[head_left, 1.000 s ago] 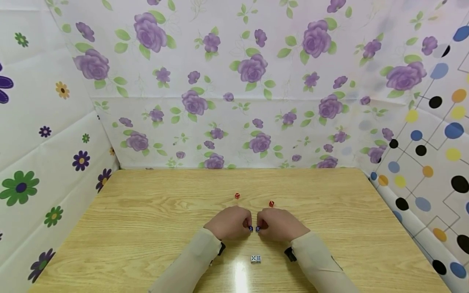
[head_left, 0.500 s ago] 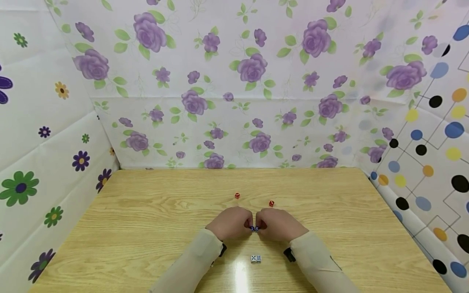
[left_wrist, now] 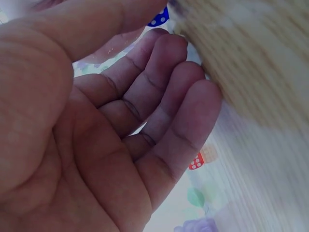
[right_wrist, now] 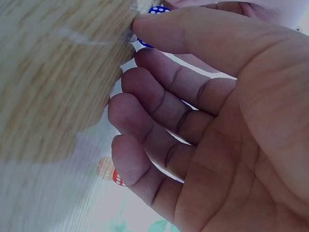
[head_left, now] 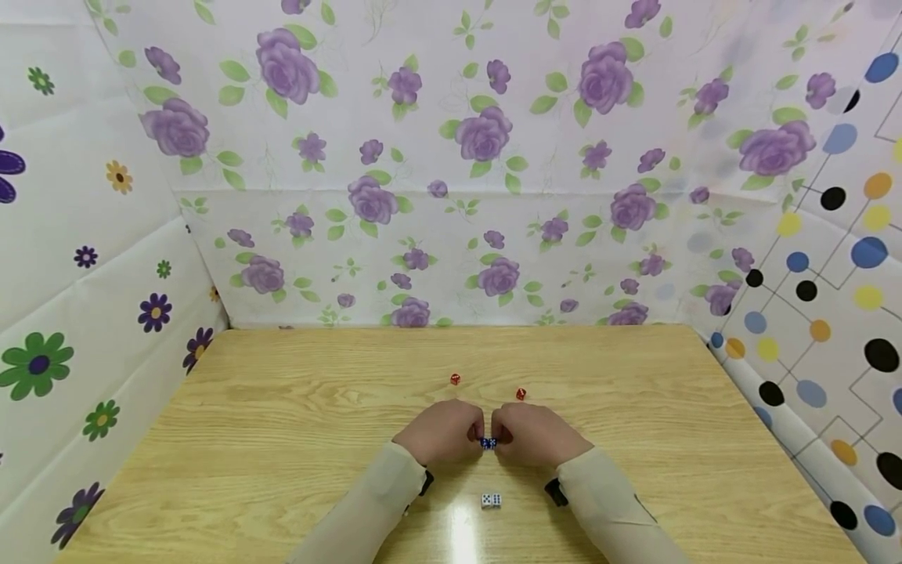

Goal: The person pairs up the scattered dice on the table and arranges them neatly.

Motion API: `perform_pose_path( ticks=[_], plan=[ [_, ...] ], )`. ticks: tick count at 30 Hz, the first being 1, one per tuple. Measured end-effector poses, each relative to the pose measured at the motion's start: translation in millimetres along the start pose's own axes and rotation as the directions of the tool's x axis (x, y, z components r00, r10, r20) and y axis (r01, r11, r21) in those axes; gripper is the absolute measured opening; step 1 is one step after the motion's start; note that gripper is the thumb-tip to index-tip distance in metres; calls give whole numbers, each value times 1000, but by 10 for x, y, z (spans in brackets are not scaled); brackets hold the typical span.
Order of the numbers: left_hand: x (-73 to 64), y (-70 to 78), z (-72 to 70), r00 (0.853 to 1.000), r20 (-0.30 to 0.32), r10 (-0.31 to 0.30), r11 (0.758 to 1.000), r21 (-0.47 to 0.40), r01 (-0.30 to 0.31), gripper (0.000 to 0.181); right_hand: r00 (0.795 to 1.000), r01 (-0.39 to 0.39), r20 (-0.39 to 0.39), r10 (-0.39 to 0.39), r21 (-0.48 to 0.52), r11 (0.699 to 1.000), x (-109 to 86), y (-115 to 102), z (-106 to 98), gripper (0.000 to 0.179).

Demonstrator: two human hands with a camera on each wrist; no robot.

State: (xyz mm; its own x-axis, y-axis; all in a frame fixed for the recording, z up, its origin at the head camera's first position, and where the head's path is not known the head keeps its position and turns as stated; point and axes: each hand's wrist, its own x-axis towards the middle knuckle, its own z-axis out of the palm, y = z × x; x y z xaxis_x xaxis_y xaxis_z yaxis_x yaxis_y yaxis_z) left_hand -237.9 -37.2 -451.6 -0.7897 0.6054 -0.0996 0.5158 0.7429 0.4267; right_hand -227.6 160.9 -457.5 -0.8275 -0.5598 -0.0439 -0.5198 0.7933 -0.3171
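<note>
Both hands (head_left: 445, 432) (head_left: 539, 435) (pinching) partly hide blue dice (head_left: 485, 443) (head_left: 492, 443).

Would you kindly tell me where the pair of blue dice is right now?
In the head view, the pair of blue dice is low, just right of centre, between the left hand and right hand, beyond the white dice.

Wood tbl (head_left: 296, 399) w/ purple-flwr backdrop (head_left: 444, 168) behind.

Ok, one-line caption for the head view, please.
Left hand and right hand pinch two blue dice side by side at a wood-grain table, white dice nearer the person, red dice beyond.
</note>
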Motion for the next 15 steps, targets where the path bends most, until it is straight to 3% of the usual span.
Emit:
perform_pose_path(
  ticks=[15],
  plan=[
    [5,49,4,1000,-6,-13,1000,21,13,11,999,23,-24,-24,-30,999,-10,-32,-5,16]
  ],
)
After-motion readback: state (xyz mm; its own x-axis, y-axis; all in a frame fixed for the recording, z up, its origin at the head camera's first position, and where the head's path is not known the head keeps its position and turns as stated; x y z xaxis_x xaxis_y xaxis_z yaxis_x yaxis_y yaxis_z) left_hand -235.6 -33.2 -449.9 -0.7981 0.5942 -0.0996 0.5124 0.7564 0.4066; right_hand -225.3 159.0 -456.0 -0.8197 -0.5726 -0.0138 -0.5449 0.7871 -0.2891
